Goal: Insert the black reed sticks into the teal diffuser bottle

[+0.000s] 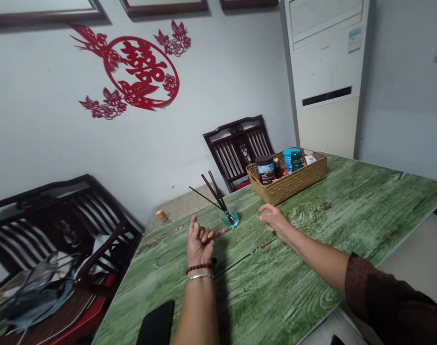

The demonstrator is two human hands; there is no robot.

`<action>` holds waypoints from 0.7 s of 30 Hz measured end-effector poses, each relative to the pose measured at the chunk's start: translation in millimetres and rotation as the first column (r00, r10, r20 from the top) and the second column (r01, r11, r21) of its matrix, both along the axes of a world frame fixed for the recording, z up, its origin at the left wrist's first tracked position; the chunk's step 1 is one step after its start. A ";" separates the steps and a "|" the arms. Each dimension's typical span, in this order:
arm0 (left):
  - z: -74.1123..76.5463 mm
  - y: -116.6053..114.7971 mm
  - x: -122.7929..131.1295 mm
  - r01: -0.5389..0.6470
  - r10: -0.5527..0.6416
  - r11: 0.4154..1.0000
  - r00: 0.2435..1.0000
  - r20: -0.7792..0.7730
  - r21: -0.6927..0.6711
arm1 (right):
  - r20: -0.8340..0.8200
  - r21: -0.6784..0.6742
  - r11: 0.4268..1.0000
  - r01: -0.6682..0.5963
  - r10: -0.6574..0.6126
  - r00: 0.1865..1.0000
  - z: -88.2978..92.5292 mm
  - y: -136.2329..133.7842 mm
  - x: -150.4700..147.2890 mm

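My left hand [201, 239] is raised over the green table [276, 278], palm turned up. Its index finger is stretched out and the other fingers are loosely bent, with nothing visible in them. A bead bracelet and a silver bangle circle that wrist. Just beyond it stands a reed diffuser [230, 219], a small glass with teal liquid and several dark sticks leaning left. To the right of the glass, my right hand [274, 218] hovers near the tabletop, fingers slightly curled and apart, holding nothing. Neither hand visibly touches the diffuser.
A woven basket [293, 186] behind my right hand holds a dark jar [265, 171], a blue can [289, 158] and a green bottle [296, 161]. A black phone-like object [155, 324] lies at the near left edge. Dark wooden chairs [240, 151] stand by the wall.
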State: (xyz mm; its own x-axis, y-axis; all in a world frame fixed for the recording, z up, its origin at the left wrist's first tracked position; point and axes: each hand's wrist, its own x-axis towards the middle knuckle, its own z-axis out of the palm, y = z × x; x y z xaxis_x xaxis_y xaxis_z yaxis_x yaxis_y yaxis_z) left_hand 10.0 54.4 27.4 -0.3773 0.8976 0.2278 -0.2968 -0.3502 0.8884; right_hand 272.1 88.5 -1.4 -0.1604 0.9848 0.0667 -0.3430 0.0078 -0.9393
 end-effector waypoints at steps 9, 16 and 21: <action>-11.2 -47.7 26.6 0.273 -0.386 0.911 0.829 0.405 0.309 | -0.495 0.264 0.886 -0.380 0.463 0.735 55.6 1.4 -9.1; -31.3 -36.5 29.6 0.362 -0.420 0.907 0.816 0.396 0.216 | -0.562 0.080 0.881 -0.466 0.426 0.709 -24.7 16.7 -30.1; -35.2 -42.1 34.8 0.357 -0.404 0.914 0.843 0.354 0.192 | -0.583 0.121 0.863 -0.490 0.461 0.669 -23.5 18.3 -23.3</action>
State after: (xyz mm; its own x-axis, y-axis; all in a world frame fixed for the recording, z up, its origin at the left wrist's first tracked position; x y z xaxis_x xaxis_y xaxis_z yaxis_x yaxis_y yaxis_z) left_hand 44.8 12.3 -7.8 -0.0895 0.9648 0.2474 -0.7320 -0.2321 0.6405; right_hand 248.8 106.8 -24.9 -0.5524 0.7900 0.2660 -0.7586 -0.3441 -0.5533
